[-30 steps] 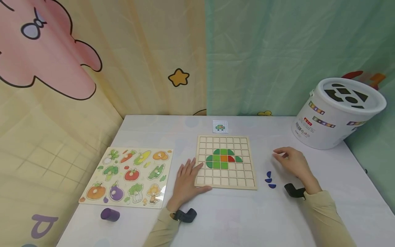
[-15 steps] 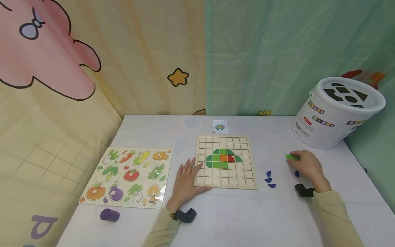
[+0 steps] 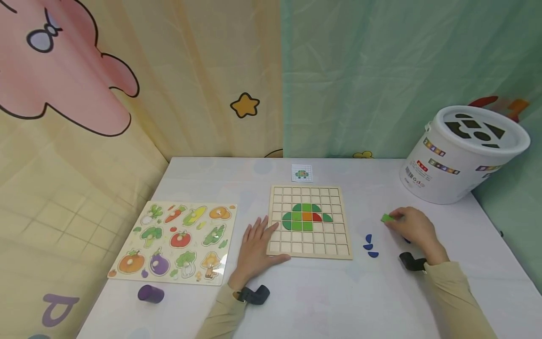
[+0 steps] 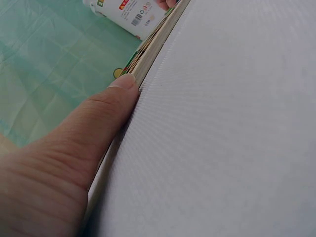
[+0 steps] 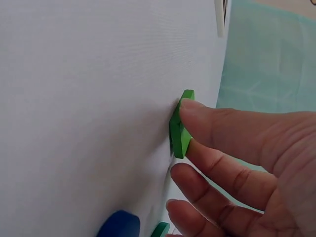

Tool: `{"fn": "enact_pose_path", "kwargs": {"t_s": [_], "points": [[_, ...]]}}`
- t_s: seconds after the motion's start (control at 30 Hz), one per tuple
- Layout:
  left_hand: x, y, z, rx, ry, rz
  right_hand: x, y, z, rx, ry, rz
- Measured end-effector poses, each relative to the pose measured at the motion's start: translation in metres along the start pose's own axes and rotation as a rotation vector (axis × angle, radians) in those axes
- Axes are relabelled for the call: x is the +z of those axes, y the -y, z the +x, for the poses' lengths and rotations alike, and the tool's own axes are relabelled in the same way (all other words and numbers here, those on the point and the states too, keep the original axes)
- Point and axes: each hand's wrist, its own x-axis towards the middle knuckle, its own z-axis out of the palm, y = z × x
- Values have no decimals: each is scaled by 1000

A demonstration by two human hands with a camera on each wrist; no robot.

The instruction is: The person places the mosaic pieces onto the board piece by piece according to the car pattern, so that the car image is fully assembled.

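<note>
Head view: one tabletop carries one white bucket, beyond and right of the grid board; one vegetable board, left of it; and the single grid board itself. Eleven pieces sit in its cells: five dark green quarter-rounds, four light green squares, one orange square, one red quarter-round.

Two hands are in view. The left hand lies with fingers spread at the grid board's left edge, thumb against the near edge, its grip released. The right hand is right of the grid board, its grip pinching one light green piece between thumb and fingers; whether that piece touches the tabletop I cannot tell.

One purple cylinder is nearer and left of the grid board; one small card lies just beyond it. Three blue half-rounds lie right of it, with a fourth blue piece mostly hidden by the right hand.
</note>
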Motion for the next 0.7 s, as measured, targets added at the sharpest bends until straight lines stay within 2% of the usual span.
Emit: {"fn": "enact_pose_path", "kwargs": {"t_s": [0.17, 0.4, 0.6, 0.7], "points": [[0, 0, 0, -1, 3, 2, 4, -1, 3, -2, 7, 20], [-1, 0, 0, -2, 0, -7, 14, 4, 1, -49, -100, 44], [0, 0, 1, -4, 7, 3, 20, 22, -5, -90, -136, 49], [0, 0, 0, -6, 9, 8, 24, 37, -6, -115, -125, 46]]}}
